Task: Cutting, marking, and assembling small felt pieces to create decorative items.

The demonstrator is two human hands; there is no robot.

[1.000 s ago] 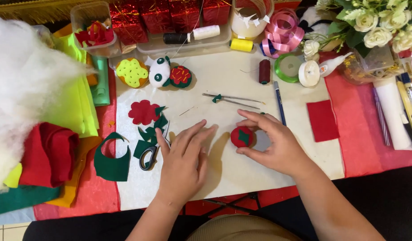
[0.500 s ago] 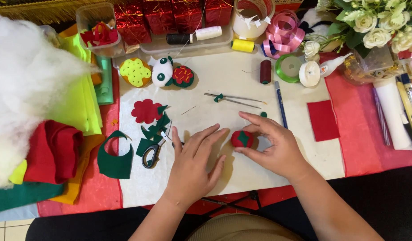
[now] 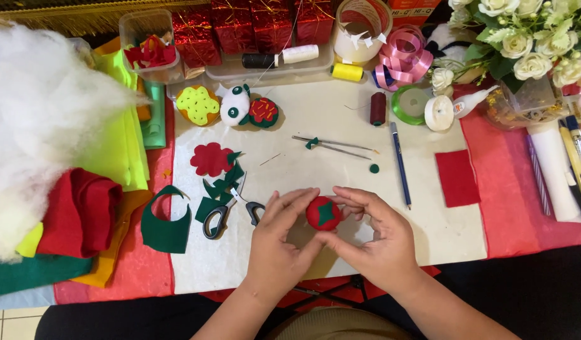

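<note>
I see the white work sheet (image 3: 315,132) as the largest surface, lying over a red cloth (image 3: 523,214) whose margin shows on the right and lower left. Its near edge runs just under my wrists, and the widest bare stretch I can move through lies right of my hands, up to the red felt square (image 3: 457,177). Along the left edge a big heap of white stuffing (image 3: 39,126) crowds in beside folded felt (image 3: 83,211) in red, yellow and green. At the far right stands a bunch of white flowers (image 3: 523,44).

Along the far edge I make out a clear tray (image 3: 274,69) holding black and white thread spools (image 3: 279,58), and left of it a clear tub (image 3: 145,44) with red felt scraps inside. Behind them sit red foil gift boxes (image 3: 252,25).

My left hand (image 3: 276,249) and right hand (image 3: 378,242) are drawn together in the middle, fingertips of both pinching a small red felt ball (image 3: 323,213) with a green star patch on top, raised a little off the sheet.

Just left of my left hand lie scissors (image 3: 224,211) among green felt cuttings (image 3: 167,223). Beyond my hands I see tweezers (image 3: 334,146), a blue pencil (image 3: 400,165), and a tiny green dot (image 3: 374,168).
</note>
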